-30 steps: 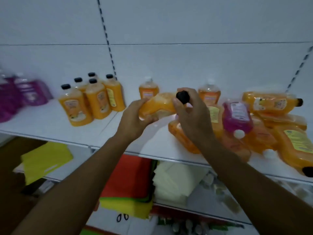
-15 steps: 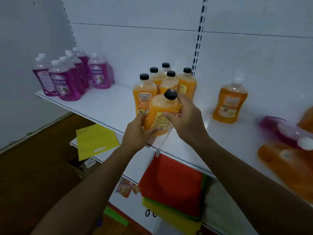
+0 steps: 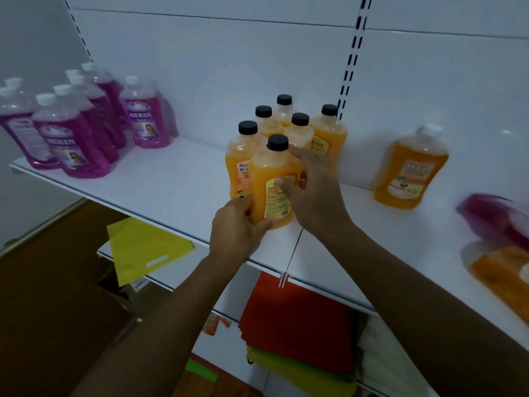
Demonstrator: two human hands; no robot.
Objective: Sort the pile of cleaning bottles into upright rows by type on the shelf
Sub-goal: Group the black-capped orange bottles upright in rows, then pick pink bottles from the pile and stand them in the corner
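An orange bottle with a black cap (image 3: 272,184) stands upright on the white shelf (image 3: 171,193), at the front of a cluster of several like bottles (image 3: 297,130). My left hand (image 3: 237,227) grips its base from the left. My right hand (image 3: 312,190) wraps its right side. Several purple bottles with white caps (image 3: 68,133) stand upright at the far left. An orange bottle with a white cap (image 3: 409,170) stands alone to the right. At the right edge lie a purple bottle (image 3: 495,216) and an orange one (image 3: 506,279), both blurred.
Below the shelf, a lower shelf holds a yellow bag (image 3: 143,247), red sheets (image 3: 297,325) over green ones, and a white stack (image 3: 380,353). A slotted upright (image 3: 352,55) runs up the white back panel. Brown floor lies at the lower left.
I carried the black-capped orange bottle from the pile on the right to the orange cluster on the left, turned it upright and set it down on the shelf. The view swung left.
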